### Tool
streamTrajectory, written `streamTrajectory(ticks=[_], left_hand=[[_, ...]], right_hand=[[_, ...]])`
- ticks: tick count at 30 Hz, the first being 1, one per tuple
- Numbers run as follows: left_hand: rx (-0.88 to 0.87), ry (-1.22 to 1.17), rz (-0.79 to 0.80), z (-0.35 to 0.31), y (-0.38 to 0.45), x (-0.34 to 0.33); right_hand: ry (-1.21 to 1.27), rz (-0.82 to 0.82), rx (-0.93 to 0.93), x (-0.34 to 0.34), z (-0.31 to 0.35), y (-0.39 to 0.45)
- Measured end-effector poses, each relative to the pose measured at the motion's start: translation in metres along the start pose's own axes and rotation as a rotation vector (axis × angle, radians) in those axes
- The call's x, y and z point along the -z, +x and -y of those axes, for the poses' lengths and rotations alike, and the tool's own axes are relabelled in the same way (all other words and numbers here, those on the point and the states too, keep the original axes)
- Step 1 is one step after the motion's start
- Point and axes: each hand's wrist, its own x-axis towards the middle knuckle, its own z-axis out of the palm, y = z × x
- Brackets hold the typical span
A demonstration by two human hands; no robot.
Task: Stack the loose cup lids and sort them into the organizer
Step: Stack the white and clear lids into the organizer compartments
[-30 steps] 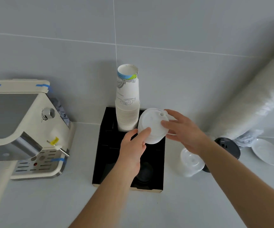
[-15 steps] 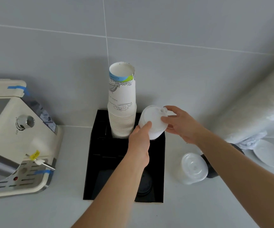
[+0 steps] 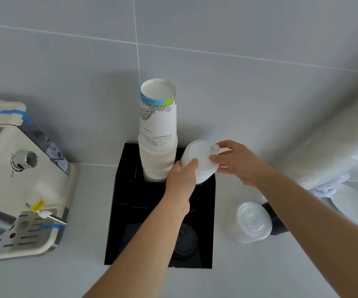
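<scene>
Your left hand [image 3: 183, 176] and right hand [image 3: 235, 161] both grip the round white plastic lids [image 3: 200, 160], tipped right above the black organizer box's [image 3: 117, 222] back-right slot.

Pale grey counter [image 3: 55, 278] carrying a cream espresso machine [image 3: 21, 190] left, black compartmented organizer [image 3: 117, 211] centre, clear plastic lid stack [image 3: 252, 221] right

Both hands, left hand [image 3: 182, 179] and right hand [image 3: 236, 162], held white lids [image 3: 199, 160] over the black organizer [image 3: 126, 203], beside tall paper cups [image 3: 158, 134].
</scene>
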Motion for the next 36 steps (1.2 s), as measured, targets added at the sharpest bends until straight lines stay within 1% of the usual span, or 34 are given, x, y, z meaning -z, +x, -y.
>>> streamTrajectory(ticks=[7, 14, 18, 22, 27, 29, 32, 34, 36], left_hand=[[0.015, 0.08, -0.01, -0.007, -0.002, -0.002], [0.095, -0.033, -0.081, -0.009, -0.004, -0.01], [0.083, -0.081, -0.085, -0.005, -0.003, -0.013], [0.035, -0.068, -0.098, 0.002, -0.001, -0.013], [0.03, -0.035, -0.054, -0.001, 0.003, -0.004], [0.006, -0.002, -0.048, 0.0, 0.003, 0.002], [-0.043, 0.109, -0.046, 0.01, -0.001, 0.009], [-0.091, 0.17, -0.042, 0.015, -0.007, 0.012], [-0.191, 0.291, -0.036, 0.016, -0.011, 0.014]], right_hand=[[0.009, -0.047, -0.01, -0.002, -0.006, 0.0], [-0.044, -0.093, 0.002, -0.009, -0.005, 0.003], [-0.059, -0.095, 0.0, -0.01, -0.006, 0.003], [-0.099, -0.104, 0.011, -0.011, -0.008, 0.004], [-0.162, -0.161, 0.011, -0.015, -0.011, 0.011], [-0.27, -0.177, 0.035, -0.02, -0.01, 0.011], [-0.448, -0.212, 0.082, -0.029, -0.014, 0.009], [-0.494, -0.233, 0.102, -0.032, -0.019, 0.009], [-0.514, -0.251, 0.114, -0.033, -0.02, 0.01]])
